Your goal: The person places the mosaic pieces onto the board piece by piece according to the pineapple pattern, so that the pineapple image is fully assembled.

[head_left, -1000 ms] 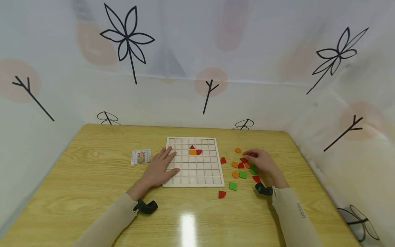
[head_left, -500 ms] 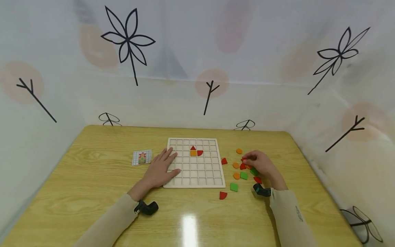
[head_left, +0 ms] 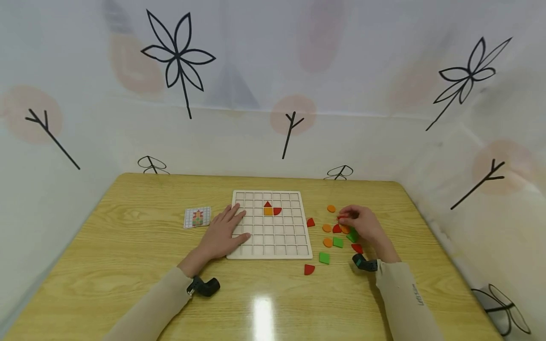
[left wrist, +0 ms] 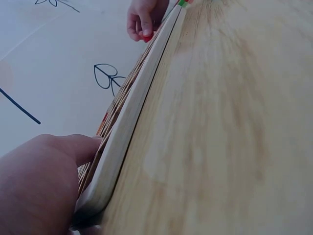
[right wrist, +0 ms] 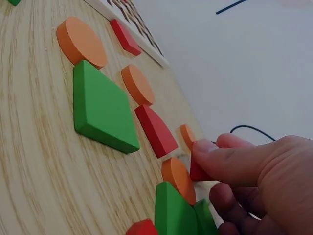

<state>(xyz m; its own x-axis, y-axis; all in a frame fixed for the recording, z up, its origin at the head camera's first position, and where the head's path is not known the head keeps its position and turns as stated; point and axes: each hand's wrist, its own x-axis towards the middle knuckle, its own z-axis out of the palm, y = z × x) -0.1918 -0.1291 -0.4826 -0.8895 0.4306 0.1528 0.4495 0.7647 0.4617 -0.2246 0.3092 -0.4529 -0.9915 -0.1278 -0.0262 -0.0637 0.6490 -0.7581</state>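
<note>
A white grid board [head_left: 281, 239] lies on the table, with a red triangle [head_left: 267, 204], an orange square [head_left: 268, 211] and a red quarter circle [head_left: 277, 211] set in its cells. My left hand [head_left: 221, 235] rests spread on the board's left edge; in the left wrist view its thumb [left wrist: 83, 147] lies over the rim. Right of the board, my right hand [head_left: 362, 222] pinches a red block [right wrist: 198, 164] between thumb and fingers, above the loose pieces. The fingers hide much of that block's outline.
Around the right hand lie orange discs [head_left: 327, 242], green squares [head_left: 324, 258] and red quarter circles [head_left: 309, 269]. A small pattern card [head_left: 197, 218] lies left of the board. A patterned cloth [head_left: 230, 137] stands behind the table.
The right hand reached into the loose pieces, took a red one and has lifted it slightly. The left hand stays on the board.
</note>
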